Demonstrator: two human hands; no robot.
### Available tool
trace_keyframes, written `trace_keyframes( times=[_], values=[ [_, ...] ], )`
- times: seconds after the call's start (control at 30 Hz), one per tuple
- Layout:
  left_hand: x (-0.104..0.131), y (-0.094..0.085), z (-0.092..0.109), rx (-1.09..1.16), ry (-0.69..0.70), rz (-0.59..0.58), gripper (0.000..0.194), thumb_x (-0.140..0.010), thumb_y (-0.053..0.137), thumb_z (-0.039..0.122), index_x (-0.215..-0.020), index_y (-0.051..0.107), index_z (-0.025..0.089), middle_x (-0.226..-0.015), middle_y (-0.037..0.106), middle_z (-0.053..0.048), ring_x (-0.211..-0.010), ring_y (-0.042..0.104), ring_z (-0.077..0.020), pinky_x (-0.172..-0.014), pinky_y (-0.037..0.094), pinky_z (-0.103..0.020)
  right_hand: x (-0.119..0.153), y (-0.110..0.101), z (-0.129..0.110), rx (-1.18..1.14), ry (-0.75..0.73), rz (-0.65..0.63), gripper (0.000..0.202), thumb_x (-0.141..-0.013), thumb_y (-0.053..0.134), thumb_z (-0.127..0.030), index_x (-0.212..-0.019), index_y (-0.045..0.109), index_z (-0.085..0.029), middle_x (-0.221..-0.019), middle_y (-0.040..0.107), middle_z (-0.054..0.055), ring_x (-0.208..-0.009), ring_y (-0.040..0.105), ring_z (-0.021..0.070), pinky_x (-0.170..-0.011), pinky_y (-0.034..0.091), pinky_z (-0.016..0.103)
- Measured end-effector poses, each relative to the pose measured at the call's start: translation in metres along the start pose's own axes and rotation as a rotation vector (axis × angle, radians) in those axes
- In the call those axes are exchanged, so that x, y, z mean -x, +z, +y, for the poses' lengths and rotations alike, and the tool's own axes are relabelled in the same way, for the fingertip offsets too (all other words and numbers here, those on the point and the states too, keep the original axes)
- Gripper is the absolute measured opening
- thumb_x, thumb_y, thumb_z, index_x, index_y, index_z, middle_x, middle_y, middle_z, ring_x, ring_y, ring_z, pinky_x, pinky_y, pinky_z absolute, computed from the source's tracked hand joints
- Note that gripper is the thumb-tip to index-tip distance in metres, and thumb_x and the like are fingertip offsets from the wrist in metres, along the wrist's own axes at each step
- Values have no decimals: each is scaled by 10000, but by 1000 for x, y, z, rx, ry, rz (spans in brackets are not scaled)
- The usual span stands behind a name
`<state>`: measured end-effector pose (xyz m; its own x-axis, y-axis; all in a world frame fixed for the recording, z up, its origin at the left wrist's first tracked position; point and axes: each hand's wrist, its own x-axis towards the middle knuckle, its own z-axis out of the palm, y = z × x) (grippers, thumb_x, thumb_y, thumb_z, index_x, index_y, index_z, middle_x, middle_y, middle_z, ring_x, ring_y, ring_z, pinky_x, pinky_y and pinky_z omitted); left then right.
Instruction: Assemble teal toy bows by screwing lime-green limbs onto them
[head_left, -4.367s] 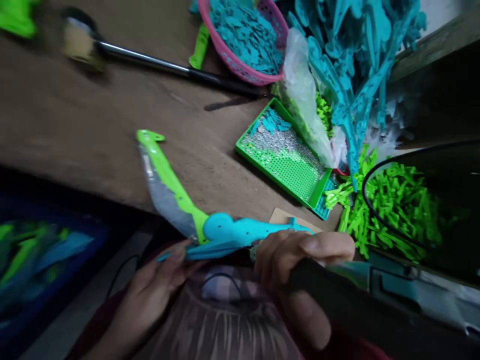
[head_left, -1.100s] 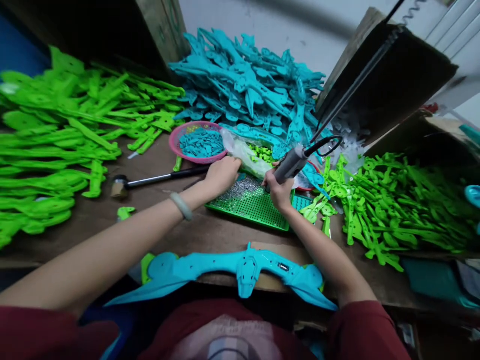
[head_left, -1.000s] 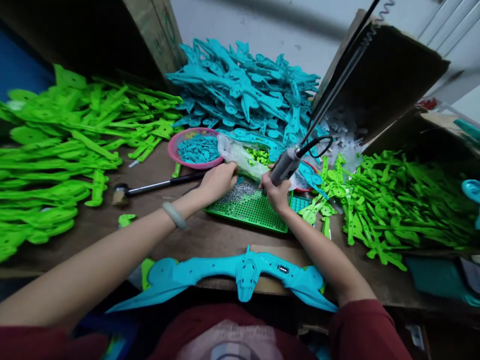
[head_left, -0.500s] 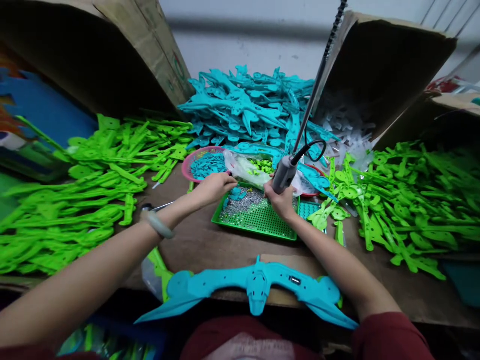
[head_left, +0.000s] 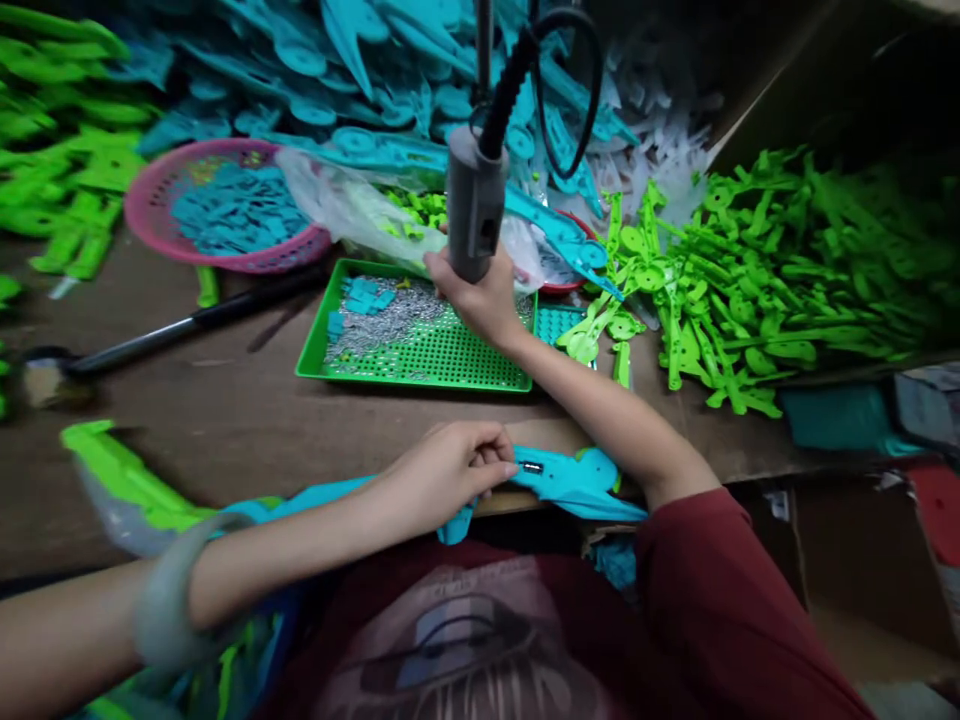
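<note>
In the head view my right hand is wrapped round a grey corded electric screwdriver, held upright over the right part of a green perforated tray. Heaped small metal screws and a few blue plastic pieces lie in that tray. My left hand is closed, thumb and fingertips pinched together, over the middle of a blue bow-shaped plastic part at the table's front edge. Whatever those fingers hold is too small or hidden. A small metallic piece sits in a slot of the part near the fingertips.
A pink basket of blue pieces stands behind the tray, beside a clear plastic bag. A hammer-like tool lies at left. Blue parts are piled behind; green parts are heaped right.
My left hand has moved from the tray's back left edge down to the blue bow-shaped part. The right hand still grips the screwdriver over the tray. The view has tilted down and shifted.
</note>
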<state>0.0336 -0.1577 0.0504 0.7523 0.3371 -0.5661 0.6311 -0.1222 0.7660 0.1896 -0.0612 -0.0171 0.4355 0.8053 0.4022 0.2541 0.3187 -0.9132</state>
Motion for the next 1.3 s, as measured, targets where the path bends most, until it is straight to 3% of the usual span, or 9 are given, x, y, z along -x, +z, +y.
trace_keyframes(
  times=[0.13, 0.3, 0.47, 0.6, 0.73, 0.87, 1.1, 1.2, 1.3],
  values=[
    [-14, 11, -1, 34, -8, -26, 195, -781, 587, 414, -756, 600, 221, -532, 558, 42, -508, 530, -149, -486, 380, -242, -2, 2, -6, 12, -18, 18, 442, -799, 673, -608, -957, 472, -248, -699, 548, -85, -633, 513, 90, -652, 486, 232],
    [-15, 21, 1, -29, 31, 50, 160, -806, 598, 366, -728, 611, 227, -628, 613, 20, -578, 595, -156, -547, 440, -252, -3, 3, -8, -27, -78, 25, 415, -816, 652, -571, -993, 473, -240, -745, 557, -95, -651, 518, 64, -647, 457, 191],
    [-16, 29, -5, -115, 186, 230, 153, -827, 608, 293, -699, 642, 218, -787, 572, -8, -620, 591, -142, -568, 484, -260, -2, -3, -17, 50, -51, -86, 401, -849, 660, -505, -1050, 463, -219, -861, 624, -48, -751, 579, 105, -738, 498, 224],
    [-12, 38, -14, -183, 306, 306, 178, -881, 577, 276, -735, 659, 214, -816, 546, -28, -698, 585, -166, -560, 488, -262, 0, -6, -21, 79, -42, -101, 314, -887, 642, -397, -1083, 464, -228, -909, 623, -20, -831, 612, 139, -786, 509, 260],
    [-9, 46, -21, -205, 305, 387, 191, -906, 576, 281, -755, 666, 205, -801, 526, -28, -692, 569, -178, -572, 504, -294, 0, -5, -19, 75, -63, -118, 320, -895, 632, -384, -1114, 463, -222, -951, 616, -11, -883, 620, 146, -821, 510, 274],
    [-11, 47, -23, -264, 360, 393, 215, -944, 581, 280, -773, 690, 206, -768, 544, -15, -678, 592, -158, -579, 502, -269, -1, -3, -15, 86, -66, -120, 351, -888, 632, -409, -1132, 461, -224, -958, 609, -13, -878, 624, 145, -820, 519, 275],
    [-1, 59, -34, -583, 688, 609, 269, -1035, 455, 221, -981, 714, 172, -792, 623, -27, -721, 647, -135, -671, 558, -238, -1, -4, -13, 51, -93, -116, 323, -892, 613, -386, -1117, 459, -214, -905, 606, -18, -843, 631, 147, -817, 531, 293],
    [10, 67, -44, -734, 729, 628, 285, -1006, 456, 122, -1210, 656, 124, -1002, 718, -106, -895, 688, -202, -847, 581, -338, -1, -5, -15, 59, -85, -109, 336, -886, 629, -389, -1120, 462, -216, -919, 613, -18, -837, 635, 142, -809, 531, 284],
    [19, 73, -54, -876, 784, 576, 398, -973, 440, 50, -1352, 559, 73, -1268, 685, -184, -1176, 639, -270, -958, 551, -390, -1, -4, -17, 64, -77, -97, 337, -875, 650, -375, -1110, 464, -221, -929, 618, -20, -836, 636, 137, -808, 528, 276]
  ],
)
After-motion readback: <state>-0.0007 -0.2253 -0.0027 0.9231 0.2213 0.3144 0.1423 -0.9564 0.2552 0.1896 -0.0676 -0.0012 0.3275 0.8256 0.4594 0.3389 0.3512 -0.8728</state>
